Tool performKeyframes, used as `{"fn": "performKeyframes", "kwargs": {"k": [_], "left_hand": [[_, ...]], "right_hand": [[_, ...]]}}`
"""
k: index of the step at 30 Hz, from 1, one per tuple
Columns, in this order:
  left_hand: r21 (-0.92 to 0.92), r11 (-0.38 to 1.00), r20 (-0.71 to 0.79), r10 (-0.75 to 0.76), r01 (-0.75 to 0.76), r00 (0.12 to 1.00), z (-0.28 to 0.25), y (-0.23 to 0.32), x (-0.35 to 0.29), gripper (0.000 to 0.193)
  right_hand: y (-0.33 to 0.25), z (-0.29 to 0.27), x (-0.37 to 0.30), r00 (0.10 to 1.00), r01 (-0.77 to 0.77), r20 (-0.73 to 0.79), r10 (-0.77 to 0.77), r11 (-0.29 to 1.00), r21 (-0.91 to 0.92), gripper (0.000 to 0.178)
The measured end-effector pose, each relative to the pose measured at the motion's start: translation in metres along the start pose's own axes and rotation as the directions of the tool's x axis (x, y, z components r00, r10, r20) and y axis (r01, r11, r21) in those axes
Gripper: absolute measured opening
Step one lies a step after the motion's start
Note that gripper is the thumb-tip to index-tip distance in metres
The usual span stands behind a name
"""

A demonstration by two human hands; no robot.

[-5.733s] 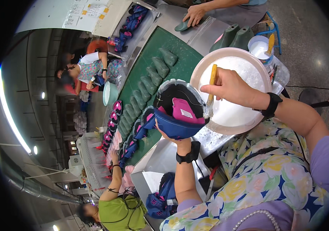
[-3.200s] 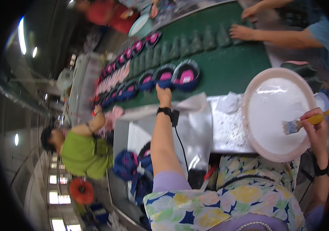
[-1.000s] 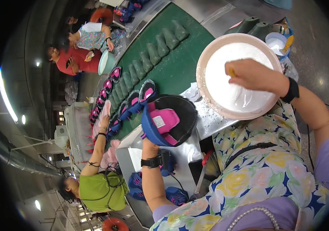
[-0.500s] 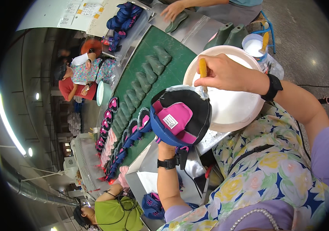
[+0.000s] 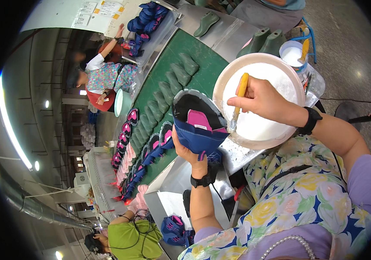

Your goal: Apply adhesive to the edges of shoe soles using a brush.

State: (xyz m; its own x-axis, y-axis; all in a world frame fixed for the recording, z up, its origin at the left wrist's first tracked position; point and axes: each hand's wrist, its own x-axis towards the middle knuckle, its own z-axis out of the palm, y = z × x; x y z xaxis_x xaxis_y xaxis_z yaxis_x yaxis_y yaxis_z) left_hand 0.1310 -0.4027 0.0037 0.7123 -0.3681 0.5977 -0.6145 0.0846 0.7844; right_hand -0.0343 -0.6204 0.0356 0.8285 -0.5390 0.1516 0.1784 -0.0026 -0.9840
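A navy shoe upper [image 5: 199,139] with a black inside and pink lining rests in my left hand [image 5: 186,149], whose fingers wrap its underside. Its opening faces up and tilts away from me. In my right hand [image 5: 263,102] is a brush [image 5: 240,93] with a yellow handle, pinched between thumb and fingers. The bristles point down beside the upper's right edge, close to the basin's rim; whether they touch the upper I cannot tell. Just behind that hand stands a wide pale pink basin [image 5: 297,86] of white liquid.
A green belt [image 5: 207,54] carries several green shoe lasts [image 5: 179,73] and rows of navy and pink uppers [image 5: 155,147]. A small tub [image 5: 296,63] with another brush stands beyond the basin. Navy uppers [image 5: 172,229] lie near my left forearm. Co-workers [image 5: 135,238] sit around the line.
My left hand has turned and tilted the upper, moving it slightly left. The brush has gone from its top edge down to its right side. A co-worker's hand has left the far green last.
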Motion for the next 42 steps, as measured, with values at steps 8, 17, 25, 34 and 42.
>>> {"fn": "performKeyframes", "kwargs": {"k": [8, 17, 25, 34, 42], "left_hand": [[-0.410, 0.243, 0.716, -0.511, 0.879, 0.475, -0.024, -0.012, -0.010, 0.046], [-0.500, -0.338, 0.810, -0.509, 0.797, 0.292, 0.023, 0.020, -0.059, 0.042], [-0.512, -0.043, 0.586, -0.748, 0.858, 0.312, 0.008, 0.006, -0.055, 0.045], [-0.473, 0.472, 0.402, -0.635, 0.744, 0.659, -0.001, 0.005, -0.035, 0.043], [-0.374, 0.738, 0.293, -0.481, 0.562, 0.826, -0.017, 0.003, -0.019, 0.043]], "right_hand": [[-0.005, -0.012, -0.002, 0.895, 0.432, 0.147, -0.421, 0.900, -0.057, 0.019], [-0.006, 0.022, 0.015, 0.489, 0.857, 0.364, -0.792, 0.514, -0.035, 0.017], [-0.003, -0.015, 0.018, 0.849, 0.402, 0.474, -0.233, 0.867, -0.294, 0.024], [-0.015, -0.008, 0.019, 0.831, 0.515, 0.334, -0.444, 0.842, -0.160, 0.019], [-0.008, -0.032, 0.007, 0.916, 0.340, 0.340, -0.213, 0.862, -0.376, 0.019]]}}
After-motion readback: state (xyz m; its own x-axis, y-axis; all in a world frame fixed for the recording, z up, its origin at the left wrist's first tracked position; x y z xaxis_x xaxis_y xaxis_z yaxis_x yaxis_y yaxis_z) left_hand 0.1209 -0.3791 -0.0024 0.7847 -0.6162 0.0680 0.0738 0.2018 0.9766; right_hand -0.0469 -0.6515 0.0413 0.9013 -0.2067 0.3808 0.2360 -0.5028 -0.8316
